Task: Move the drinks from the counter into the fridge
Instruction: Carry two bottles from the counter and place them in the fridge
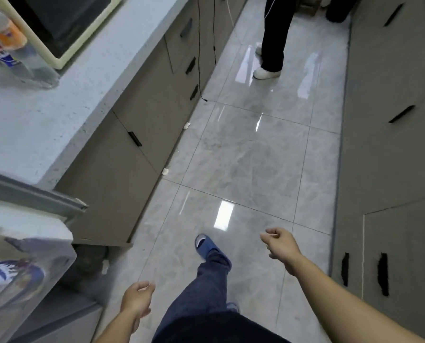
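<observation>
Glossy grey floor tiles (pixel 251 154) are seen between two cabinet runs. Clear drink bottles (pixel 11 45) are stood at the far left corner of the bench (pixel 65 100), beside a cream microwave (pixel 65 28). Nothing is held: the left hand (pixel 137 299) and right hand (pixel 282 245) each show a slack, loosely curled grip above the floor. The fridge (pixel 26 256) is seen at lower left.

Left hand (pixel 137 299) hangs low with fingers loosely curled, holding nothing. Right hand (pixel 279 243) extends forward on a straight forearm, fingers relaxed and partly curled, also holding nothing.
</observation>
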A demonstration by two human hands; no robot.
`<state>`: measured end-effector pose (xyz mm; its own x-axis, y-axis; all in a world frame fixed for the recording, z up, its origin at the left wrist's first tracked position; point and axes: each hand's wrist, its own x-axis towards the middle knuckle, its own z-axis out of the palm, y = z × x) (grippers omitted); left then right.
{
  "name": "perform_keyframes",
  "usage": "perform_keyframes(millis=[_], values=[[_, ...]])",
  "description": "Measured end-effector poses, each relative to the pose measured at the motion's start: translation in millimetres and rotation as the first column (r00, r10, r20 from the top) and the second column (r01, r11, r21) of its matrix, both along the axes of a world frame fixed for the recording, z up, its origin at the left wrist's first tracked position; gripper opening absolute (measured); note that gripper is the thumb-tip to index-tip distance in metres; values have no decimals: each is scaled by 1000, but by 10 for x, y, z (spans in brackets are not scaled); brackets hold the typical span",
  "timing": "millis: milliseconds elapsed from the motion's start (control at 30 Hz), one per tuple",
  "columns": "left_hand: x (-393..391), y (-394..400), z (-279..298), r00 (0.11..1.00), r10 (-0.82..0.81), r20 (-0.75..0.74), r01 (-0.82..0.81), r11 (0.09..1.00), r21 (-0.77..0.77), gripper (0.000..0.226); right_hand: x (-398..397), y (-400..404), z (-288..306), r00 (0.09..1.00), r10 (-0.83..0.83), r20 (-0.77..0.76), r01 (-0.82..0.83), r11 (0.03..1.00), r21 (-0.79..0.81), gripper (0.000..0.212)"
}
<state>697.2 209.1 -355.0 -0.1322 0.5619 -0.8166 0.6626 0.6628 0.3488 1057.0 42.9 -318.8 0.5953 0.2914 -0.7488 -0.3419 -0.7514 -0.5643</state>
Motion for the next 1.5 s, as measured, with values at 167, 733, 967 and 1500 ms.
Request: perform_keyframes(millis=[167,733,967,1500], values=[[528,513,90,995,97,14,-97,995,-19,24,424,506,78,995,103,13,-102,992,-73,33],[1613,1891,471,888,430,164,-449,886,110,6,1554,2467,-24,900,437,13,-421,875,-237,27],[1681,1963,577,784,621,16,-617,775,140,20,1889,3922,43,742,670,31,-657,735,-166,27],[2033,3622,1825,708,592,385,-682,430,592,12,390,6509,1645,422,774,472,-864,187,467,34]])
